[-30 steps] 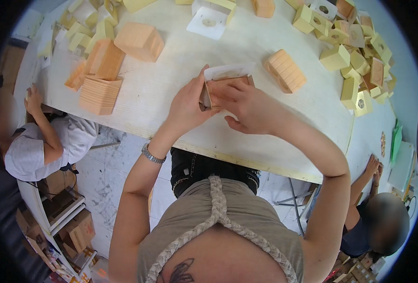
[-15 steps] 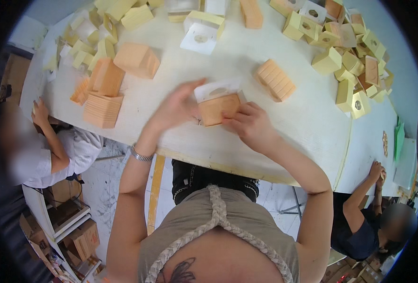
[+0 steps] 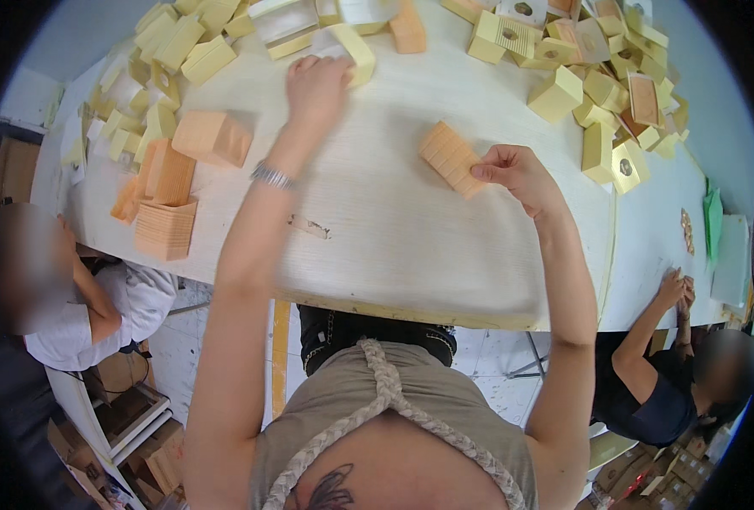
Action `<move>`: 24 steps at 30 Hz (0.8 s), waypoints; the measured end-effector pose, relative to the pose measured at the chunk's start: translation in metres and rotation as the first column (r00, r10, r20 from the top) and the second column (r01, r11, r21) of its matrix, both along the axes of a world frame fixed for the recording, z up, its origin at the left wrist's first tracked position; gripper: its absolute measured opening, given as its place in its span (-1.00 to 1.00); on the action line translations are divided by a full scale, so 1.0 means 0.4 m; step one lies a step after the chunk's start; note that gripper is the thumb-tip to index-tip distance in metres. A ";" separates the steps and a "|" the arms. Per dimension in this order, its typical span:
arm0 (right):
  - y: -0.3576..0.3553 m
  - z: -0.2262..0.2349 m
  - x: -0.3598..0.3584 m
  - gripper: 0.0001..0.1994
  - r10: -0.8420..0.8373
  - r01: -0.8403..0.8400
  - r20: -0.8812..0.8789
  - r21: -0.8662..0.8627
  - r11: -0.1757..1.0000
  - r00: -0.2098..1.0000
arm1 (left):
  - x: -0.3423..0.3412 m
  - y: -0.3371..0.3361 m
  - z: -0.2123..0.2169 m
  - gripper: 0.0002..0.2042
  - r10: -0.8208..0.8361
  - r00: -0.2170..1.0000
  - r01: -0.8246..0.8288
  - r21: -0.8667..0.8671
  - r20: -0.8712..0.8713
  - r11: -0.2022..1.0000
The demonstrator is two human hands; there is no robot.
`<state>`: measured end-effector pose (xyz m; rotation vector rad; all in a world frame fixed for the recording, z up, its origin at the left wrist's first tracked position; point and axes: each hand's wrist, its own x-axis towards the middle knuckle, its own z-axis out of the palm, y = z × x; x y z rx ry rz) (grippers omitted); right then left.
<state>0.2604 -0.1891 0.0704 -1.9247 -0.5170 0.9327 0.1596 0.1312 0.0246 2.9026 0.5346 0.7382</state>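
At the far side of the table, my left hand (image 3: 319,89) is stretched out with its fingers curled at a small pale-yellow box (image 3: 358,59). The hand covers much of that box, and its fingertips are partly hidden and a little blurred. On the right of centre, my right hand (image 3: 520,174) pinches the near end of an orange box with grooved sides (image 3: 445,155) between thumb and fingers. This box lies tilted on or just above the tabletop; I cannot tell which.
Orange boxes (image 3: 168,170) stand at the left, before a pile of yellow boxes (image 3: 157,85). Another mixed pile (image 3: 598,85) fills the far right. Yellow trays with white insides (image 3: 283,25) lie at the back. One person (image 3: 96,297) sits at left, another (image 3: 649,374) at right.
My left hand has gone forward to the yellow box. The box with a white flap and brown inside has left my hands; my right hand now pinches the grooved orange box.
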 end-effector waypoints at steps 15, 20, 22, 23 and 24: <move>-0.056 0.056 -0.251 -0.79 -0.067 0.138 -0.225 0.316 0.939 0.972 | -0.346 -0.152 0.029 -0.45 -0.149 0.866 0.378 -0.431 0.477 0.819; -0.016 -0.091 -0.334 -0.55 0.121 -0.104 0.728 -0.068 0.992 0.675 | -0.283 -0.094 -0.013 -0.34 -0.153 0.955 0.294 -0.855 0.252 0.426; -0.020 -0.084 -0.342 -0.51 0.157 -0.139 0.963 -0.128 0.982 0.220 | -0.289 -0.099 -0.035 -0.37 -0.157 0.976 0.214 -0.790 0.151 0.575; -0.031 -0.088 -0.351 -0.50 0.218 -0.175 0.944 -0.178 0.968 0.249 | -0.293 -0.117 -0.035 -0.38 -0.108 0.991 0.134 -0.720 0.083 0.680; -0.050 -0.095 -0.370 -0.49 0.281 -0.213 0.918 -0.227 0.950 0.280 | -0.313 -0.148 -0.033 -0.39 -0.048 0.999 0.049 -0.637 0.019 0.769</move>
